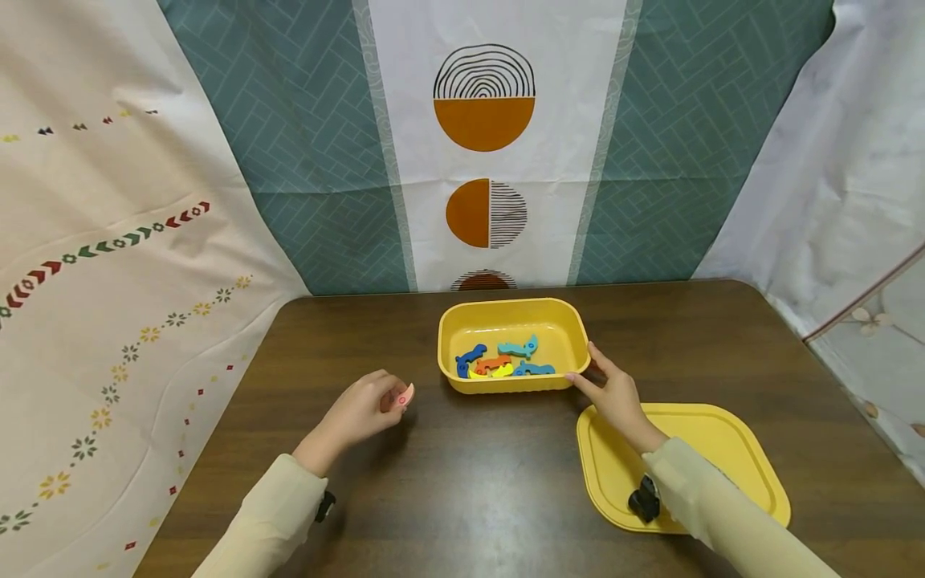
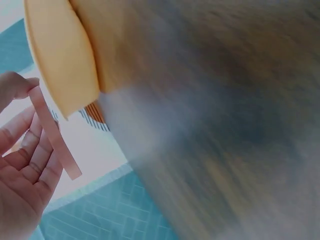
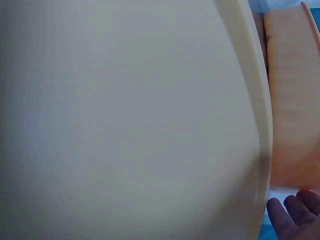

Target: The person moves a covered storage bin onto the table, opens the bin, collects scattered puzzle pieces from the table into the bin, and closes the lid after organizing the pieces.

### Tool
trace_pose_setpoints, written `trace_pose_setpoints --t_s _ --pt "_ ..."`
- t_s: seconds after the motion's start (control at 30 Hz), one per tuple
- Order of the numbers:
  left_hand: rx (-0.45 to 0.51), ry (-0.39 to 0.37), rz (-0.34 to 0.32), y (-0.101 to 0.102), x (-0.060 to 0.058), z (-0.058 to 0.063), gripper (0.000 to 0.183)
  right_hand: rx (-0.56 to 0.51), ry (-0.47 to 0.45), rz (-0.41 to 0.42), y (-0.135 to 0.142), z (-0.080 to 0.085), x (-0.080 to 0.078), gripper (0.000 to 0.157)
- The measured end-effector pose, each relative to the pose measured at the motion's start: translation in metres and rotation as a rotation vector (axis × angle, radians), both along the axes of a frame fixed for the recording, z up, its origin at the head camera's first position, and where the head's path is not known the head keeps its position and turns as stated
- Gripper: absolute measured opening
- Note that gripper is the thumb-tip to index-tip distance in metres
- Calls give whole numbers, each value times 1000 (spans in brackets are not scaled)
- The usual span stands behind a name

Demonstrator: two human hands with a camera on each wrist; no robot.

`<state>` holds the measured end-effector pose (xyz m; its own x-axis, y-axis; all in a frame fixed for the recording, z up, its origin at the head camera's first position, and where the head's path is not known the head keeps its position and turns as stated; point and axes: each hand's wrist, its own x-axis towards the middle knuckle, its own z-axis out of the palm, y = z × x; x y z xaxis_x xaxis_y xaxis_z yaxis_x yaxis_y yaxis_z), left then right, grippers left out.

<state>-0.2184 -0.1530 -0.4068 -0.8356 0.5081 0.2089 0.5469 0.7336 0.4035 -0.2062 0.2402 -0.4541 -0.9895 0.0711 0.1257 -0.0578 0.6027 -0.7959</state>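
Note:
My left hand (image 1: 364, 409) pinches a thin pink piece (image 1: 406, 396) with a small printed circle, left of the yellow plastic box. The left wrist view shows the edge of this pink piece (image 2: 55, 132) between thumb and fingers. Several small animal-shaped pieces lie inside the yellow box (image 1: 462, 386), among them a teal piece (image 1: 519, 348), an orange piece (image 1: 493, 364) and a dark blue piece (image 1: 470, 360). At the box's front right corner, my right hand (image 1: 614, 397) touches the outside with thumb and fingers spread. In the right wrist view its fingers (image 3: 282, 220) are beside the box.
A yellow lid (image 1: 711, 437) lies flat on the brown table (image 1: 462, 482) under my right forearm. Behind the table's far edge hangs a patterned curtain (image 1: 325, 144). Pale cloth (image 1: 108, 281) hangs at the left side.

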Motion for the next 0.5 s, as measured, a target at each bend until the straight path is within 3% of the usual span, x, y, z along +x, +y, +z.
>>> trace_pose_setpoints --t_s 0.5 --pt "38 45 1 25 -14 18 21 -47 -3 12 0 1 0 75"
